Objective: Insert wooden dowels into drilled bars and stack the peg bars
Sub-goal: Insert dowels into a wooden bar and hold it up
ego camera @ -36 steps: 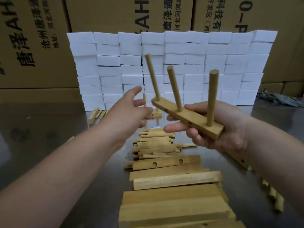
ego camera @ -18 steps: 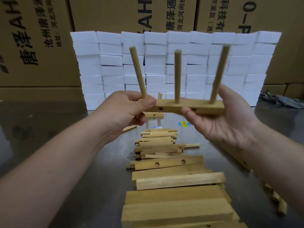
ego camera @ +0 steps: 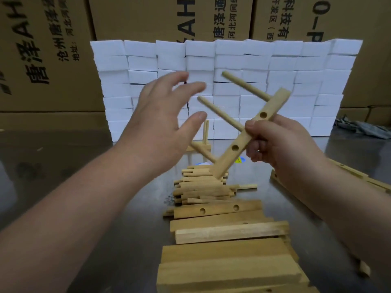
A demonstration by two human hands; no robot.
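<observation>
My right hand point(ego camera: 281, 142) grips a wooden peg bar point(ego camera: 251, 134) in mid-air, tilted steeply with its upper end to the right. Three dowels point(ego camera: 220, 113) stick out of it toward the upper left. My left hand point(ego camera: 163, 123) hovers just left of the dowels with fingers spread, touching nothing. Below, a heap of loose dowels point(ego camera: 203, 187) lies on the table, and drilled bars point(ego camera: 218, 210) lie stacked toward me. Another assembled peg bar point(ego camera: 201, 145) stands farther back, partly hidden by my left hand.
A wall of white foam blocks point(ego camera: 264, 60) stands at the back of the dark shiny table point(ego camera: 63, 166), with cardboard boxes point(ego camera: 148, 15) behind. More bars point(ego camera: 349, 174) lie at the right under my right forearm. A crumpled grey cloth point(ego camera: 364, 127) lies far right.
My left hand has let go of the peg bar and opened. My right hand alone now holds the bar, which has rotated from level to steeply tilted, dowels swinging to the upper left.
</observation>
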